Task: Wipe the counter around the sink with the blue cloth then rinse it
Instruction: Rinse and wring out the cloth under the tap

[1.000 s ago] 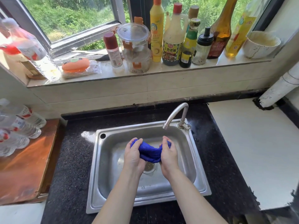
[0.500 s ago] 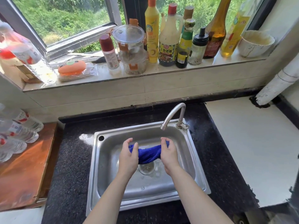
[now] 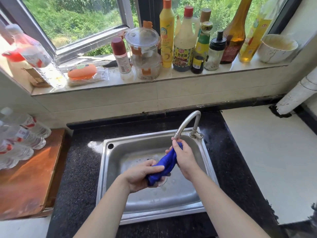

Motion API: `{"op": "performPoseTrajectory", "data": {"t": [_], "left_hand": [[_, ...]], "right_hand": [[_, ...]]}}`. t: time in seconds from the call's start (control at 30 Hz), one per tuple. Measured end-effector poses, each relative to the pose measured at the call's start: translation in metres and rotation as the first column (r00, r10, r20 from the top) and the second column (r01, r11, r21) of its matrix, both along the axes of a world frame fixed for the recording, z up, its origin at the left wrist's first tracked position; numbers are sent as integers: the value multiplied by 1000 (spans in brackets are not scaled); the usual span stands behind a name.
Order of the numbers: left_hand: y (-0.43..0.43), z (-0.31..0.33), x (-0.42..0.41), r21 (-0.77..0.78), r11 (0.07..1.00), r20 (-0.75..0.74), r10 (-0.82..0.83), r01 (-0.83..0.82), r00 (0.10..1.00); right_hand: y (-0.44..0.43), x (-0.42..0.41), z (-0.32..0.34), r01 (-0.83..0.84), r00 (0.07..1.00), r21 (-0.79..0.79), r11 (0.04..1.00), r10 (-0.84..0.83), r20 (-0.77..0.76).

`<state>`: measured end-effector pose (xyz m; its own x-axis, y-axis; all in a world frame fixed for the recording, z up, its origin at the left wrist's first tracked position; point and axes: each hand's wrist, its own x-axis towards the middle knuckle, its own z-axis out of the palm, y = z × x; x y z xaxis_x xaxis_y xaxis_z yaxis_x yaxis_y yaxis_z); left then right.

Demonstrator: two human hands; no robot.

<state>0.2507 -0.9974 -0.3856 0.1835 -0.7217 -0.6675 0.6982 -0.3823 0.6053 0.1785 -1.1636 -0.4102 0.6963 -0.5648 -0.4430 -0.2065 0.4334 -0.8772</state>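
Hands meet over a steel sink (image 3: 105,169) in the head view, the only one we have. We look down on the blue cloth (image 3: 167,164), bunched into a twisted roll that slants across the basin above the drain. The left hand (image 3: 142,176) grips the roll's lower end, fingers curled round it. The right hand (image 3: 184,157) grips the upper end, fingers closed on the fabric just under the mouth of the faucet (image 3: 187,121). We cannot tell whether water is running. The dark speckled counter (image 3: 80,169) surrounds the sink, and a bright patch near its back left corner may be wet. We judge the wiping finished and the rinsing or wringing in hand. Several things could go wrong from here. A hard twist this close to the spout could knock the right knuckles against it. Squeezed water could splash over the rim onto the counter if the roll drifts outward. A loose grip on slick fabric could drop the cloth onto the drain. The bottles (image 3: 184,40) on the windowsill (image 3: 248,67) stand well apart from both hands, so we think them safe.
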Motion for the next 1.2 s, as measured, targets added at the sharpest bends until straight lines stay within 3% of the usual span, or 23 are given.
{"op": "performPoseTrajectory", "data": {"t": [0.07, 0.13, 0.23, 0.3, 0.47, 0.53, 0.67, 0.73, 0.83, 0.9, 1.0, 1.07, 1.2], "left_hand": [[-3, -1, 1, 103, 992, 221, -97, 76, 970], [-7, -4, 1, 237, 961, 449, -236, 139, 862], [-12, -16, 2, 416, 873, 686, -484, 254, 543], [-13, -24, -1, 455, 856, 776, -516, 245, 362], [-12, -29, -11, 438, 886, 853, -464, 153, 241], [-9, -29, -4, 410, 910, 876, -411, 59, 252], [-5, -22, 13, 300, 952, 896, -262, -54, 360], [-5, -16, 15, 212, 974, 850, -140, -85, 507], [0, -7, 17, 116, 978, 598, 70, -172, 799], [2, -2, 18, 104, 977, 454, 117, -183, 883], [3, 1, 20, 83, 984, 393, 113, -158, 913], [4, 2, 19, 40, 992, 380, 98, -122, 920], [7, 8, 16, -36, 997, 364, 81, -73, 928]], "right_hand": [[1, 1, -5, 12, 999, -26, 1000, -13, -31], [3, 2, -12, -9, 994, -94, 996, -2, -109], [8, 3, -22, -65, 980, -177, 982, 30, -196], [10, 5, -29, -73, 974, -209, 975, 25, -223], [8, 13, -31, -99, 962, -216, 971, 38, -269], [7, 12, -27, -89, 974, -192, 977, 46, -220], [5, 7, -21, -162, 983, -184, 970, 142, -117], [3, 7, -17, -193, 979, -280, 940, 167, -114], [0, 0, -9, -225, 974, -290, 930, 210, -81], [-1, -10, -6, -299, 954, -356, 885, 288, -84], [2, -22, -9, -541, 824, -610, 579, 508, -249], [4, -22, -14, -583, 772, -720, 378, 534, -345], [-1, -10, -22, -505, 810, -844, 182, 438, -390]]}}
